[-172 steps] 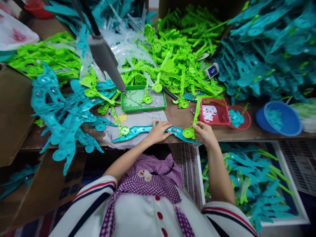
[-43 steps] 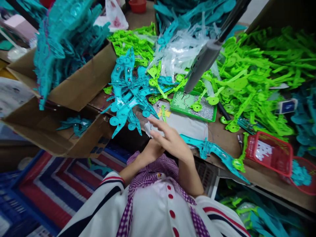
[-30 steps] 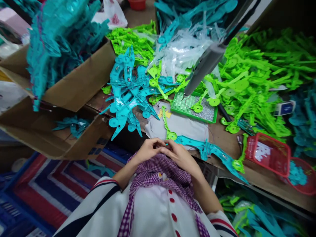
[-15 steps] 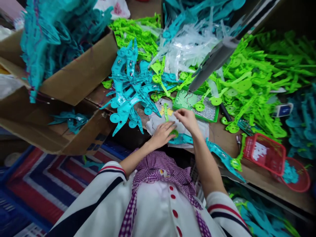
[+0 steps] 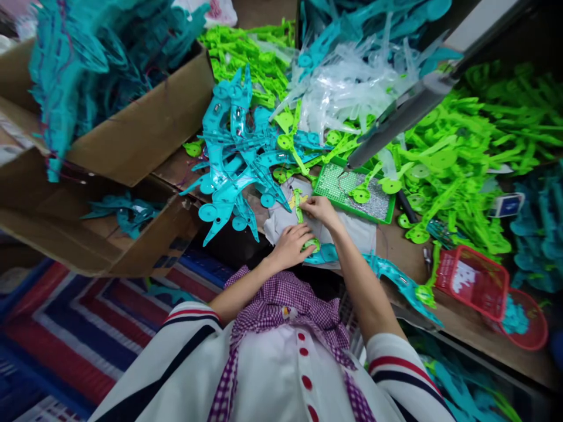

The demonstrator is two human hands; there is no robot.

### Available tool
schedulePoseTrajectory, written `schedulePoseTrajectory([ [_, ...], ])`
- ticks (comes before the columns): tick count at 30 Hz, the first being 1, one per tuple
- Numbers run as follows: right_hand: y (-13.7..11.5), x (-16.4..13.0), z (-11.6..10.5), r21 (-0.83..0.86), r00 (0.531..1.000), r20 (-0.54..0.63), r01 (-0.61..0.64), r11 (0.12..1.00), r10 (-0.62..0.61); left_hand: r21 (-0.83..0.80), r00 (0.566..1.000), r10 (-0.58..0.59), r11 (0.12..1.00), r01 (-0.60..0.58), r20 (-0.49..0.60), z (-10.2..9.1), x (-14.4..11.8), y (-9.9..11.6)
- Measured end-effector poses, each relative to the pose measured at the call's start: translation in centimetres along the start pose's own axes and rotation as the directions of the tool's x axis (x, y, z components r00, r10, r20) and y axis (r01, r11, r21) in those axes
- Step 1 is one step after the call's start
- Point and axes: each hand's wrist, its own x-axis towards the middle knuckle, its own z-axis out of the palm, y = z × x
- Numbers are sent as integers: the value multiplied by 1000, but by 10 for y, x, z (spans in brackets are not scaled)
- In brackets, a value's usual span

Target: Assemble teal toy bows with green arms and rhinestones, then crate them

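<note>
While a slim green plastic arm lies on the grey cloth at the bench edge, the left hand presses its round lower end and the right hand pinches its upper part; a long teal piece extends rightward, a green tray of screws just beyond.

Single head-worn view, looking steeply forward and down over the wearer's chest. Close range: hands at frame centre, table running tilted across the upper half, striped floor mat lower left.
</note>
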Motion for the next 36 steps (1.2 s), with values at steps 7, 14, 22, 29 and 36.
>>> schedulePoseTrajectory([
  [7,-4,10,0,-12,996,77,-48,999,48,-16,1000,-9,1000,9,-20,3,-1,-2],
  [14,-20,8,2,-193,995,16,-98,976,103,-18,999,-53,998,53,1,3,1,1],
  [22,-19,3,6,-162,989,28,-141,977,148,-23,998,-58,998,58,4,3,3,1],
  [29,-14,0,11,-207,989,-99,-132,969,114,-15,998,-49,999,49,-27,6,2,-1],
  [36,-8,-33,7,-115,971,-235,18,993,-44,-47,999,-26,999,25,-37,5,4,-3],
])
